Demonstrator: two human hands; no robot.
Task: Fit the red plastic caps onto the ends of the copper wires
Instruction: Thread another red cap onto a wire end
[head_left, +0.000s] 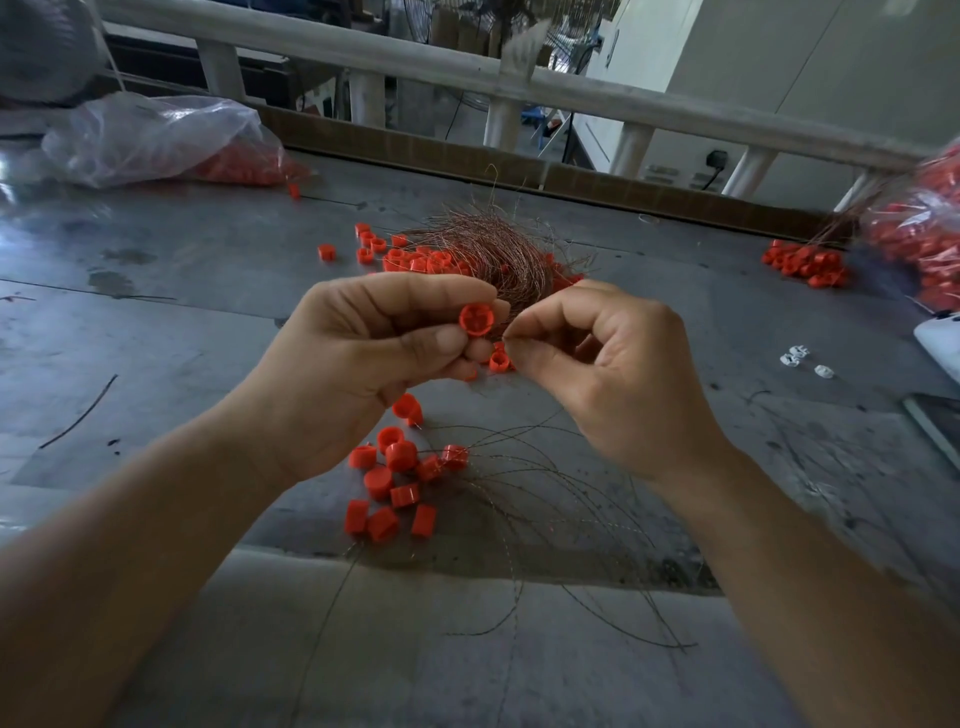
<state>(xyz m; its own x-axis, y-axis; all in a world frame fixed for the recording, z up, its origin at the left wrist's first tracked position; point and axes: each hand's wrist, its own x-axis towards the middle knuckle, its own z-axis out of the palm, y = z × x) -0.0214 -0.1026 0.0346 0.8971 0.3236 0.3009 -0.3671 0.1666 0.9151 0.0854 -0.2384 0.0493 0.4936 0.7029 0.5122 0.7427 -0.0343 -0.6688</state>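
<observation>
My left hand (363, 358) pinches a red cap (475, 318) between thumb and fingers, its hollow side facing me. Just right of it, my right hand (597, 374) pinches the end of a thin copper wire (511, 332) between thumb and forefinger, the tip close to the cap. A tangled bundle of copper wires (493, 249) lies behind my hands amid loose red caps (415, 257). Below my hands lie several capped wires (519, 499) with their red caps (395, 483) clustered together.
The grey table (182, 291) holds a clear plastic bag of red caps (156, 140) at far left and another bag (924, 234) at far right with a pile of caps (805, 265) beside it. Small white parts (802, 361) lie at right. A white railing (415, 57) runs behind.
</observation>
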